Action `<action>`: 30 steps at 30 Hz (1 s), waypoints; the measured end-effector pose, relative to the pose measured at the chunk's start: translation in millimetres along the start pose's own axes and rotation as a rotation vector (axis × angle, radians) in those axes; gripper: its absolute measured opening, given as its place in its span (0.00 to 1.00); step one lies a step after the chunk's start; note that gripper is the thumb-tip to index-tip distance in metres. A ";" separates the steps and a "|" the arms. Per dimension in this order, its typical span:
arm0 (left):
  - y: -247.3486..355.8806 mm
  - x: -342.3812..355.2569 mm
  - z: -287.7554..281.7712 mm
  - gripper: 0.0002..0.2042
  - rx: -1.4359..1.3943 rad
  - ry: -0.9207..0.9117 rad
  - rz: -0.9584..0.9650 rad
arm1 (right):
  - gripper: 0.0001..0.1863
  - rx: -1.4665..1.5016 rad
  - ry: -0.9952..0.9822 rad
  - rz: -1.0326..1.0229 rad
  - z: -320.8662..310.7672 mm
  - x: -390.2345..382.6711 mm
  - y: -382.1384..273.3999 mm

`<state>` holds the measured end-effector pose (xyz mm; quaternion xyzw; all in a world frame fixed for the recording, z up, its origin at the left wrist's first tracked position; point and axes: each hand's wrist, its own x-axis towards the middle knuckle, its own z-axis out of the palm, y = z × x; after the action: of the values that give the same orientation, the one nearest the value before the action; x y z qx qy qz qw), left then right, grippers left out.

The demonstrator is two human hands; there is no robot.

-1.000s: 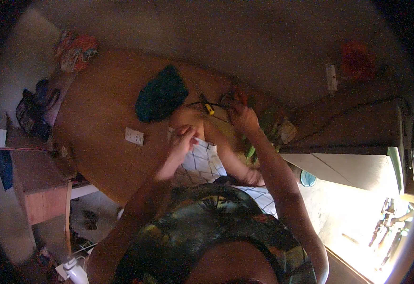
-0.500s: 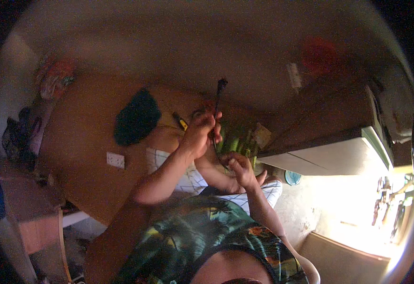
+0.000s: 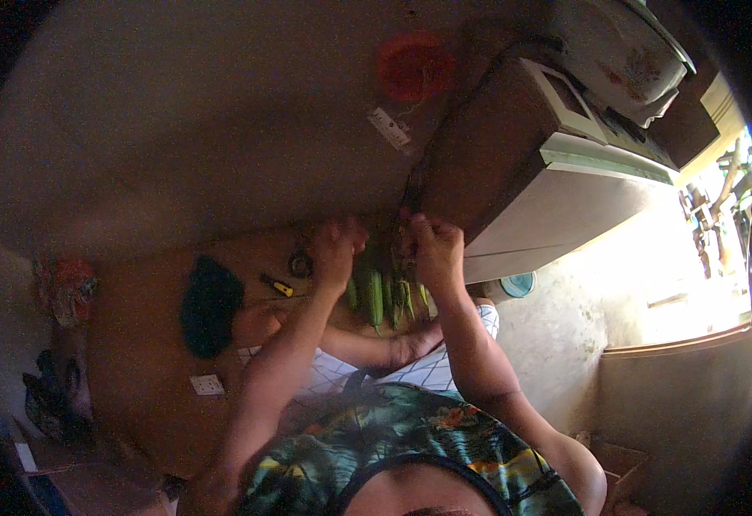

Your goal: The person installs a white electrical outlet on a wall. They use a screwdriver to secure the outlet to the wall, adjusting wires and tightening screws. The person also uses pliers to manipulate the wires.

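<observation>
My right hand (image 3: 438, 249) is raised in front of me, its fingers closed at a dark, thin cord (image 3: 408, 185) that runs up beside the cabinet; much of the cord is lost in shadow. To its left, my left hand (image 3: 338, 248) is lifted with fingers bent and smeared by motion, so I cannot tell if anything is in it. Below and between the hands, several long green vegetables like cucumbers (image 3: 376, 297) lie on the brown floor surface. A yellow and black hand tool (image 3: 278, 285) and a dark ring like a tape roll (image 3: 301, 264) lie left of my left hand.
A dark teal cloth or bag (image 3: 210, 307) and a white socket plate (image 3: 206, 384) lie on the left. The white-fronted cabinet (image 3: 548, 211) stands close on the right. A white power strip (image 3: 389, 129) and a red basket-like thing (image 3: 415, 66) are beyond my hands.
My view has swung up and right. The hands, earlier together on a slim black cord-like thing, are now apart; the right one has moved out beside the cabinet.
</observation>
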<state>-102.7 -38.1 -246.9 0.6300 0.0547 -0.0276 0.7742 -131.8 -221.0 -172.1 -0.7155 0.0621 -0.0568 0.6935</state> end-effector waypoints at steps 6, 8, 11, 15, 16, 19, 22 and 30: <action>44.4 121.8 10.0 0.25 -0.195 -0.491 0.330 | 0.13 -0.167 0.142 -0.159 -5.1 -5.3 -37.5; 91.5 102.4 58.9 0.26 -0.876 -0.473 -0.350 | 0.13 -0.233 0.189 -0.171 -22.5 -9.3 -30.4; 96.3 118.8 47.9 0.26 -0.589 -0.542 0.020 | 0.14 -0.213 0.161 -0.210 -19.1 -12.1 -27.0; 96.0 131.1 40.6 0.23 -0.487 -0.520 0.097 | 0.14 -0.104 0.142 -0.207 -17.8 -12.3 -12.8; 105.1 125.5 45.4 0.22 -0.430 -0.490 0.076 | 0.14 -0.099 0.159 -0.221 -19.3 -11.8 -6.9; 114.3 122.0 51.9 0.19 -0.367 -0.452 0.042 | 0.12 -0.053 0.204 -0.282 -13.1 -9.1 6.9; 118.7 113.7 54.5 0.19 -0.343 -0.412 -0.019 | 0.12 -0.161 0.240 -0.330 -4.9 -12.2 -0.8; 128.5 72.6 92.0 0.21 -0.450 -0.473 -0.211 | 0.18 0.253 0.013 -0.045 -5.6 -11.0 -20.1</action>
<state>-11.7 -100.0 -112.2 0.4105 -0.0567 -0.2398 0.8779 -143.4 -224.0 -151.8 -0.6232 0.0427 -0.0843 0.7763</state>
